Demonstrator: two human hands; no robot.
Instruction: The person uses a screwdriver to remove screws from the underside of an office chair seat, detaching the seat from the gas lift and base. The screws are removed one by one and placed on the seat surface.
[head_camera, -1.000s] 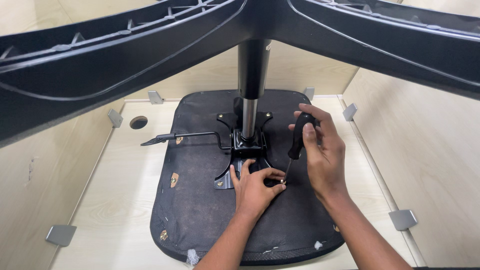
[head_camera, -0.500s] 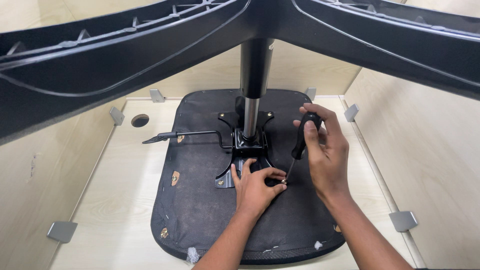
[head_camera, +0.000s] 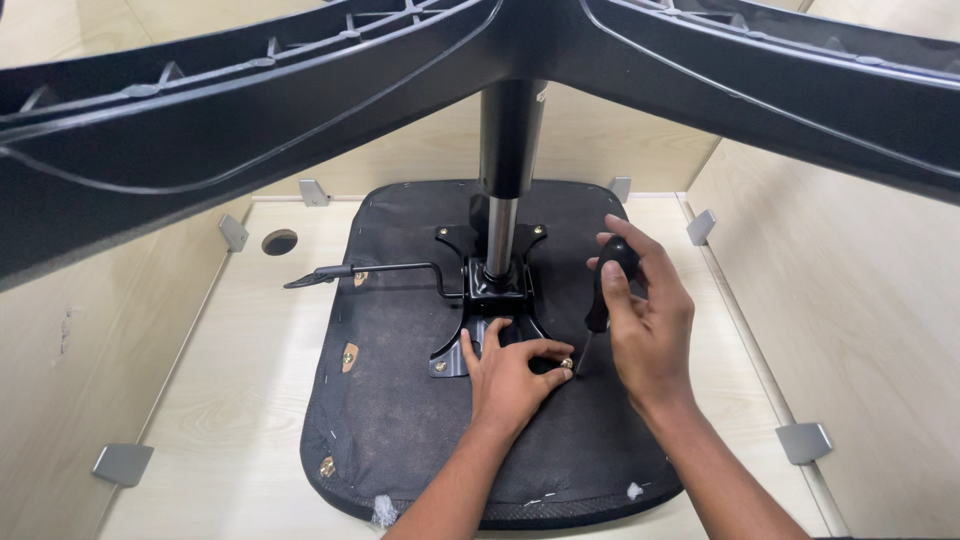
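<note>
Screwdriver (head_camera: 603, 296) with a black handle stands nearly upright over an upturned office chair, handle at the top and thin shaft slanting slightly down and to the left, its tip meeting a small brass-coloured screw (head_camera: 566, 363) on the underside of the seat; compared with a second ago the handle and the hand round it have barely shifted, and the screw shows a little more plainly between the fingertips; largest in view, the black five-arm chair base (head_camera: 250, 110) spreads across the whole top of the picture, very close to the camera, hiding much of the far side; from its hub a gas-lift column (head_camera: 505, 190) runs straight down to a black metal mounting plate (head_camera: 490, 300) bolted to the seat; the seat underside (head_camera: 400, 400), dark fabric with rounded corners, lies flat inside a pale wooden enclosure (head_camera: 200, 400) fitted with grey corner brackets; a thin black lever (head_camera: 370, 270) reaches out leftward from the plate; the right hand (head_camera: 645, 320) wraps the screwdriver handle, fingers curled closed round it; the left hand (head_camera: 515, 370) rests on the seat just beside the plate, thumb and forefinger pinched narrowly on the screw, steadying it under the tip; both forearms enter from the bottom edge.
</note>
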